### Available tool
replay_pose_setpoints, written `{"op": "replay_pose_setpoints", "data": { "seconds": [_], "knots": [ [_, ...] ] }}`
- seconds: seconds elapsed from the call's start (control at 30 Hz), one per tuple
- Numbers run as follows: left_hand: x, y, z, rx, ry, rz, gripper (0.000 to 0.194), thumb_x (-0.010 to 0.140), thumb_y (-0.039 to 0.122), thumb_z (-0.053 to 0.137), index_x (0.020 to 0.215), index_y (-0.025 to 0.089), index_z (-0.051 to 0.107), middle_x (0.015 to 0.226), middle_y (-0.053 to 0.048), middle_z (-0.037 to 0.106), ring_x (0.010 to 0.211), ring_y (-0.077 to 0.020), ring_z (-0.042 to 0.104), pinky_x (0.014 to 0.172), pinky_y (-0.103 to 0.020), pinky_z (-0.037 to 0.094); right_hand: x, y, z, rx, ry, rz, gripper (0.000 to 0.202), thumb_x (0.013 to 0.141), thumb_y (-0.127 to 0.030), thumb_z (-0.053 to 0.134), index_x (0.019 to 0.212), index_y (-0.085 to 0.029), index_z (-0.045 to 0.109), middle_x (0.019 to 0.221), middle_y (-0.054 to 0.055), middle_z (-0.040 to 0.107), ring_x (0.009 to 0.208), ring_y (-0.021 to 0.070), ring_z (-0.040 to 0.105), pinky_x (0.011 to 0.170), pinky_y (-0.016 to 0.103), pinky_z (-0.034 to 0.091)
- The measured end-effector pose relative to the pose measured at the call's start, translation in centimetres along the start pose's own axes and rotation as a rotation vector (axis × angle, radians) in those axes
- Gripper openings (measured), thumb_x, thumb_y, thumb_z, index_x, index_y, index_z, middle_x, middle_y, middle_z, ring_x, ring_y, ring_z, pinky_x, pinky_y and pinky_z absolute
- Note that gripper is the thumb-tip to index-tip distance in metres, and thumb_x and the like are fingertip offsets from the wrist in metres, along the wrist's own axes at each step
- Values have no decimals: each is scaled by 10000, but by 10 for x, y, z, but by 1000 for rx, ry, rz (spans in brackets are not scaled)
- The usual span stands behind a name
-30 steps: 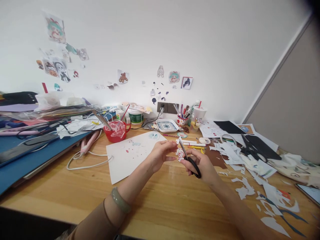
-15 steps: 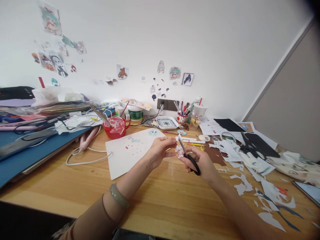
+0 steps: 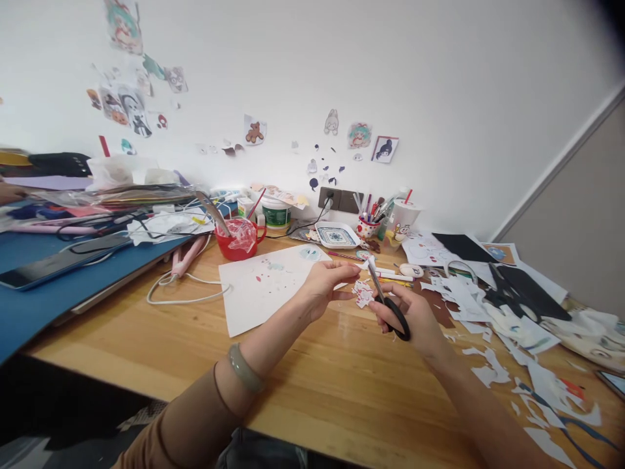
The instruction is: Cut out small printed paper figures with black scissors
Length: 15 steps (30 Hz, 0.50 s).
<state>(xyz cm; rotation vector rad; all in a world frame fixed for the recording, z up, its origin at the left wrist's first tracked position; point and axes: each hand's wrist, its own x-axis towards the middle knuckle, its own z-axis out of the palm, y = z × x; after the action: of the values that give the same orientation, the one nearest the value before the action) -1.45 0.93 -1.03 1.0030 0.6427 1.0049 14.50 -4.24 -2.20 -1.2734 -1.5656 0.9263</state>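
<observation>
My left hand (image 3: 326,288) pinches a small white paper piece (image 3: 365,263) between thumb and fingers above the wooden desk. In my right hand (image 3: 413,316) is a pair of scissors (image 3: 401,320) with black handles, its blades pointing up and away at the paper. The blades look close together, and the fingertips partly hide the paper. Just below the blades is a white paper cutout with red markings (image 3: 363,293); whether it lies on the desk or hangs from the held piece, I cannot tell. Left of my left hand lies a white sheet (image 3: 249,293) with small coloured pieces.
A red mug (image 3: 237,242) stands behind the sheet, near a patterned square dish (image 3: 336,236). Pens fill a dotted cup (image 3: 367,227) beside a drink cup (image 3: 401,221). Paper scraps (image 3: 491,368) and black scissors (image 3: 512,293) lie at the right. A blue board (image 3: 73,286) is at left.
The view has turned slightly left, so the scene appears shifted to the right. Both hands keep their hold on the paper and the scissors, and more of the red-marked cutout shows.
</observation>
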Motion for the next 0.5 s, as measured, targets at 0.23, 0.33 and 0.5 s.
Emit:
{"op": "replay_pose_setpoints", "data": {
  "seconds": [0.23, 0.33, 0.5],
  "knots": [
    [-1, 1, 1, -4, -12, -7, 234, 547, 314, 705, 682, 146, 613, 717, -22, 557, 735, -132, 508, 555, -240, 439, -1, -2, 1, -6, -1, 13, 184, 689, -300, 616, 768, -193, 489, 449, -93, 460, 368, 62, 438, 385, 185, 397],
    [-1, 1, 1, -4, -6, -11, 233, 545, 311, 709, 666, 141, 608, 708, -21, 551, 736, -130, 508, 556, -237, 437, -2, -5, 1, -8, -3, 11, 185, 683, -302, 620, 762, -196, 490, 445, -93, 467, 369, 65, 444, 386, 184, 395],
    [0, 1, 1, -24, 1, -12, 231, 539, 303, 713, 657, 139, 601, 698, -20, 549, 735, -129, 510, 554, -233, 432, -4, -10, 0, 21, -17, 33, 215, 670, -319, 632, 772, -192, 492, 443, -87, 489, 379, 71, 448, 401, 196, 400]
  ]
}}
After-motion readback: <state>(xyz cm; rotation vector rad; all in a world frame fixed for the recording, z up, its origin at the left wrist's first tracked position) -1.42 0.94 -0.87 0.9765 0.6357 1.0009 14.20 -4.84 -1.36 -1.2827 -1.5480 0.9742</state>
